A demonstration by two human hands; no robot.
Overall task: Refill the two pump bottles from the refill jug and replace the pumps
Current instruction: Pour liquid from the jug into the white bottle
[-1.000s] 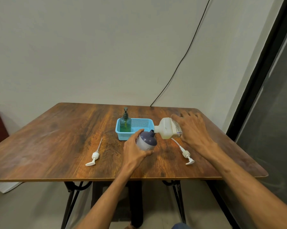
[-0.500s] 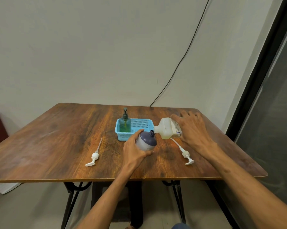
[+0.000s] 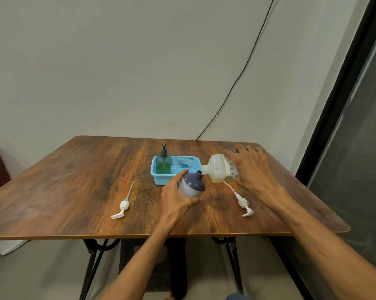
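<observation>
The left hand [image 3: 175,201] curls its fingers around the tilted purple bottle [image 3: 192,185] while the right hand [image 3: 250,169] grips the tipped refill jug [image 3: 219,171], spout at the bottle's neck.

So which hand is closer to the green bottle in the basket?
Left. The left hand grips the purple bottle just in front of the blue basket where the green bottle stands; the right hand holds the tilted refill jug past the basket's right end.
</observation>
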